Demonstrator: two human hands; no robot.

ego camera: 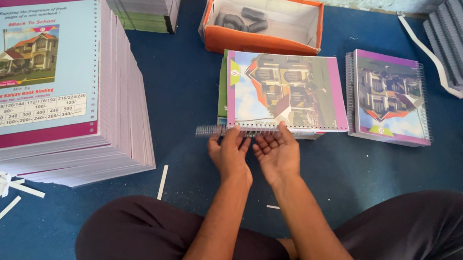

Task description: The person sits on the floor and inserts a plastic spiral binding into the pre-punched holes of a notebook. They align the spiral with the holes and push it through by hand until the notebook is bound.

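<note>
My left hand (229, 155) and right hand (278, 155) are bare, with no rings, watch or bracelet showing. My forearms are uncovered too, no sleeves reaching into view. I wear dark brown trousers (140, 249) of plain smooth cloth, without pattern, creased softly over both knees.

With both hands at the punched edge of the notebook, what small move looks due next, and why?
Probably keep twisting the wire coil rightward along the holes. It sticks out past the left corner of the notebook, so it seems only partly threaded. The left hand pinches at that end, and the right hand lies palm up under the edge.
</note>
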